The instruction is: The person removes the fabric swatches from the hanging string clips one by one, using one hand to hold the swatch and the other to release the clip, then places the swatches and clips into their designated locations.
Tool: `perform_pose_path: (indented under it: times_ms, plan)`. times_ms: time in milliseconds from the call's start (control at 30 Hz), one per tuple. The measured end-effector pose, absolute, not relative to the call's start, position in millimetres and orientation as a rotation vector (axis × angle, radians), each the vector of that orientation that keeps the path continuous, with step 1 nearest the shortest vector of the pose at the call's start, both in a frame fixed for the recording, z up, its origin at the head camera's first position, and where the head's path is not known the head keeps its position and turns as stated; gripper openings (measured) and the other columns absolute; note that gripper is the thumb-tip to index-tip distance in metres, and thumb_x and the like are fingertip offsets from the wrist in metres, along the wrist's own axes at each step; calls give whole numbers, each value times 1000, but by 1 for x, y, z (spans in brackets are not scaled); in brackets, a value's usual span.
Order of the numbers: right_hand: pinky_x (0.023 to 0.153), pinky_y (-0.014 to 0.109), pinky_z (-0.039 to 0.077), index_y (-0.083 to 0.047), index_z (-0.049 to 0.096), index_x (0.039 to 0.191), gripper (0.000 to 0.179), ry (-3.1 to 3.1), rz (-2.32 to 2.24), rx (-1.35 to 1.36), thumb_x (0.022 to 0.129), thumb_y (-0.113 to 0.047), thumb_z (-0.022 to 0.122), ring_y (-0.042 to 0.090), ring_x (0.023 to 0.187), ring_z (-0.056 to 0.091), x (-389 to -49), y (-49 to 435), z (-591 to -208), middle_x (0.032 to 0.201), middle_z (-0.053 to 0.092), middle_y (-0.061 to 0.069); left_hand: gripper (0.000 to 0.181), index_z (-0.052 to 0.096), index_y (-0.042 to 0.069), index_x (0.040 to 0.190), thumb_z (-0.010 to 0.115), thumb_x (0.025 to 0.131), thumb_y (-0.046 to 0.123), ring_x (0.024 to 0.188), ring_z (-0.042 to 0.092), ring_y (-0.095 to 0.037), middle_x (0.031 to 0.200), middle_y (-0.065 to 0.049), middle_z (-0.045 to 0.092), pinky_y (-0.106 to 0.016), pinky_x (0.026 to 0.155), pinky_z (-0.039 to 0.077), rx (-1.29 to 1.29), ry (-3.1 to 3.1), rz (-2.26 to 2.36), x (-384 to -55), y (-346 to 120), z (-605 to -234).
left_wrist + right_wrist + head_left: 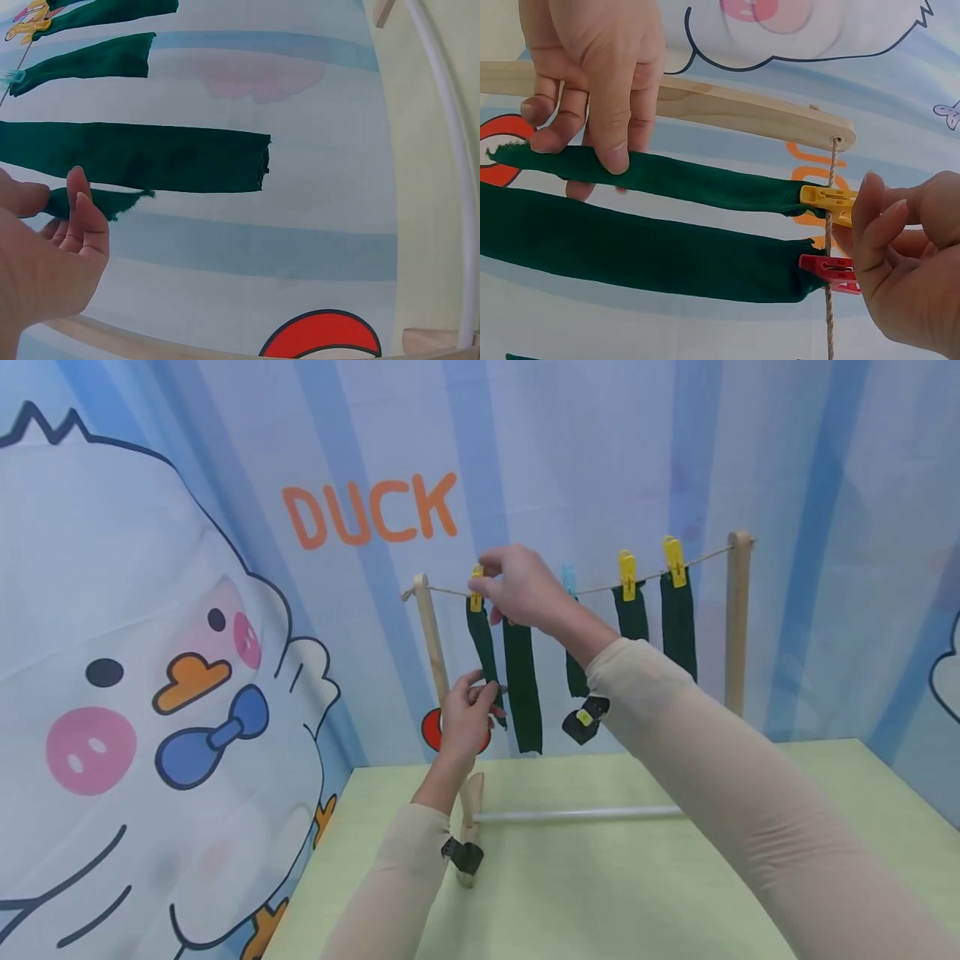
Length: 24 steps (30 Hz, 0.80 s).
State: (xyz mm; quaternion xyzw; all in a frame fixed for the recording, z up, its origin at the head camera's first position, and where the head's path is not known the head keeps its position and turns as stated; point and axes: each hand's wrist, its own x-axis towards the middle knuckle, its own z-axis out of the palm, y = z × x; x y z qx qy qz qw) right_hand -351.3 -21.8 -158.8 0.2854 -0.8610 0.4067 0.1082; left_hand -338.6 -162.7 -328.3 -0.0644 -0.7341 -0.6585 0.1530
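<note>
My left hand (467, 718) pinches the lower part of the leftmost green cloth strip (712, 184), thumb in front and fingers behind. At the strip's top, my right hand (531, 589) grips a yellow clothespin (826, 201) between thumb and fingers. That clothespin sits over the rope (829, 319), its tips on the strip's upper end. Just beside it, a wider green strip (522, 693) hangs from a red clothespin (831, 271), which the right hand hides in the head view.
Farther right along the rope, more green strips (678, 627) hang from yellow clothespins (627, 575) and a light blue clothespin (569, 580). Wooden posts (738, 627) hold the rope's ends. A white bar (577, 815) runs low across the pale green table (600, 893). Behind hangs a printed curtain (600, 460).
</note>
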Motion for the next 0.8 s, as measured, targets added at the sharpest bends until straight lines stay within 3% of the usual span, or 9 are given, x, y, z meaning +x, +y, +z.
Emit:
perform_pose_path:
  times_ms: [133, 233, 333, 600, 800]
  plan:
    - [49, 27, 43, -6, 44, 150, 50, -2524, 1207, 834, 104, -24, 55, 27, 68, 67, -351, -23, -158, 128, 61, 10, 29, 60, 0, 128, 55, 104, 16, 68, 63, -15, 106, -12, 72, -22, 62, 51, -186, -2097, -1874, -337, -162, -330]
    - [50, 28, 45, -6, 48, 148, 48, -2517, 1227, 824, 104, -24, 56, 25, 66, 65, -350, -24, -158, 127, 61, 9, 24, 64, -4, 118, 54, 104, 14, 68, 62, -17, 104, -14, 71, -21, 61, 50, -187, -2088, -1866, -336, -161, -331]
    - [54, 30, 48, -6, 52, 143, 44, -2497, 1235, 811, 103, -23, 57, 24, 66, 64, -350, -24, -158, 126, 61, 9, 26, 63, -7, 118, 54, 105, 13, 69, 62, -18, 104, -15, 71, -21, 61, 50, -193, -2081, -1858, -335, -161, -330]
    - [80, 32, 53, -3, 67, 127, 33, -2398, 1227, 721, 100, -23, 63, 19, 100, 62, -349, -26, -158, 118, 67, 10, 24, 64, -5, 116, 53, 105, 14, 71, 62, -19, 103, -12, 71, -22, 64, 51, -204, -2086, -1813, -331, -159, -327]
    - [84, 33, 54, -5, 71, 123, 30, -2364, 1252, 675, 99, -22, 65, 19, 101, 65, -348, -26, -159, 116, 69, 9, 24, 64, -5, 117, 53, 105, 14, 73, 62, -19, 103, -12, 70, -23, 65, 51, -195, -2086, -1812, -329, -159, -327]
